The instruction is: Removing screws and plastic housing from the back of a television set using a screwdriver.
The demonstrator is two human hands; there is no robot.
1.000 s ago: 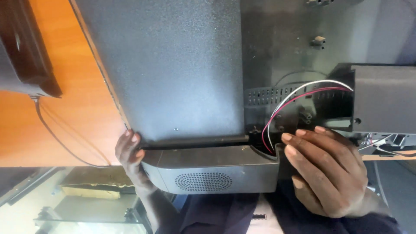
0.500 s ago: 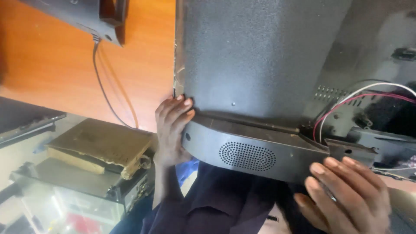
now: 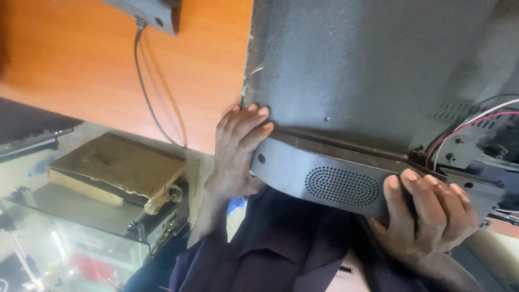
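Head view: nearest the camera, the left hand [image 3: 236, 148] wraps the corner of a dark speaker bar [image 3: 335, 181], fingers closed over its top edge onto the grey back panel [image 3: 367, 65]. At four o'clock the right hand [image 3: 427, 219] is clamped on the bar's lower edge beside the oval grille [image 3: 341, 187], seemingly steadying it against the panel. Red and white wires [image 3: 459, 130] loop out at three o'clock, close to the right fingertips. Farther off, the orange table [image 3: 81, 54] lies at ten o'clock with a thin cable [image 3: 146, 92] trailing toward its edge. A worn cardboard box [image 3: 116, 170] sits below at eight o'clock.
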